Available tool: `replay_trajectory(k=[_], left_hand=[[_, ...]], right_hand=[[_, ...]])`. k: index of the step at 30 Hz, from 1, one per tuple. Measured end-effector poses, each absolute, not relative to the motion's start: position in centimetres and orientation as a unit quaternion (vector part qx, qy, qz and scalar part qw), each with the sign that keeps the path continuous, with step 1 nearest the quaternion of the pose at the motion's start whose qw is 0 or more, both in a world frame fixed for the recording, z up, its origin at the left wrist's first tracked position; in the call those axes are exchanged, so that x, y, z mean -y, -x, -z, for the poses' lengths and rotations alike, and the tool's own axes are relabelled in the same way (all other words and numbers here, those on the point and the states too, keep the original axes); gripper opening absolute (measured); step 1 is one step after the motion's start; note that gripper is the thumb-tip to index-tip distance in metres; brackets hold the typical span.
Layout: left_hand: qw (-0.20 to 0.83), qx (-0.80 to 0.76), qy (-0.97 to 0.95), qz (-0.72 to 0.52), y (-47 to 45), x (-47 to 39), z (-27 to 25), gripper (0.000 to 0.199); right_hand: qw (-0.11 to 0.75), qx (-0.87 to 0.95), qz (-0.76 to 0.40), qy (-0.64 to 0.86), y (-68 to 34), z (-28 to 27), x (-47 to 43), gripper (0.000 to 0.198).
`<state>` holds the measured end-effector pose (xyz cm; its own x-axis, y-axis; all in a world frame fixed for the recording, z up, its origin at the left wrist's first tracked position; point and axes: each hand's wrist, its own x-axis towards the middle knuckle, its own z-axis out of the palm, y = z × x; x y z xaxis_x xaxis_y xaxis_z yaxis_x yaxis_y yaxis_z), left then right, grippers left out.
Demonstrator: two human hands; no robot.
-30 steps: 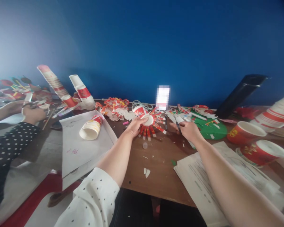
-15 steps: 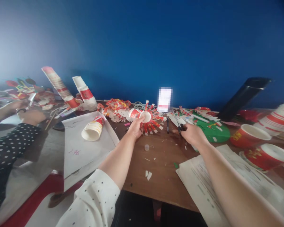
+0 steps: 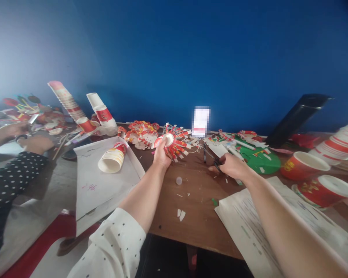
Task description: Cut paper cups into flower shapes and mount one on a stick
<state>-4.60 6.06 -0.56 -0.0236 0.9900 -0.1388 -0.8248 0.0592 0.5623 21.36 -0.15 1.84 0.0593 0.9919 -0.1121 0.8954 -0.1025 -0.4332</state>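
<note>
My left hand (image 3: 162, 153) grips a red and white paper cup (image 3: 177, 146) whose wall is cut into strips that fan out around its round white bottom. The thumb presses near that bottom. To the right, my right hand (image 3: 228, 165) is closed around the dark handles of a pair of scissors (image 3: 216, 165); their blades point up and left, apart from the cup. A black pen (image 3: 204, 153) lies between the two hands. Behind the cup is a heap of cut red and white paper pieces (image 3: 142, 134).
Paper cups (image 3: 111, 160) lie nested on a white sheet (image 3: 89, 200) at left. A tall cup stack (image 3: 69, 104) leans behind. Right are a green disc (image 3: 261, 160), red cups (image 3: 306, 166), a black cylinder (image 3: 298, 117) and printed papers (image 3: 249, 220). A co-worker's hands (image 3: 36, 143) work at far left.
The cut cup has turned and shifted slightly left in my left hand. My right hand has rotated and lowered a little with the scissors, whose blades now tilt more to the left.
</note>
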Motion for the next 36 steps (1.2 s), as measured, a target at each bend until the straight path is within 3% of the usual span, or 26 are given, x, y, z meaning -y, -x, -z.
replay_trajectory(k=[6,10,21,28,31,36], left_hand=[[0.688,-0.263,-0.158,-0.657,4.5,-6.1,0.8,0.026],[0.686,-0.265,-0.16,-0.659,4.7,-6.4,1.2,0.029],[0.68,-0.276,-0.173,-0.656,4.6,-6.6,1.5,0.027],[0.685,-0.287,-0.193,-0.641,4.2,-5.9,0.8,0.032],[0.694,-0.275,-0.205,-0.633,3.9,-5.4,0.2,0.03],[0.701,-0.253,-0.23,-0.626,3.5,-4.7,-0.4,0.031]], right_hand=[[0.129,0.672,-0.252,0.684,-20.1,-2.1,0.9,0.049],[0.13,0.678,-0.198,0.696,-18.7,-2.0,1.4,0.055],[0.058,0.689,-0.121,0.712,-16.6,-1.7,1.2,0.047],[0.075,0.621,-0.072,0.777,-19.9,-1.4,-0.5,0.043],[0.103,0.655,-0.092,0.743,-20.4,-1.0,-0.4,0.036],[0.174,0.648,-0.236,0.703,-20.8,-0.6,0.1,0.029]])
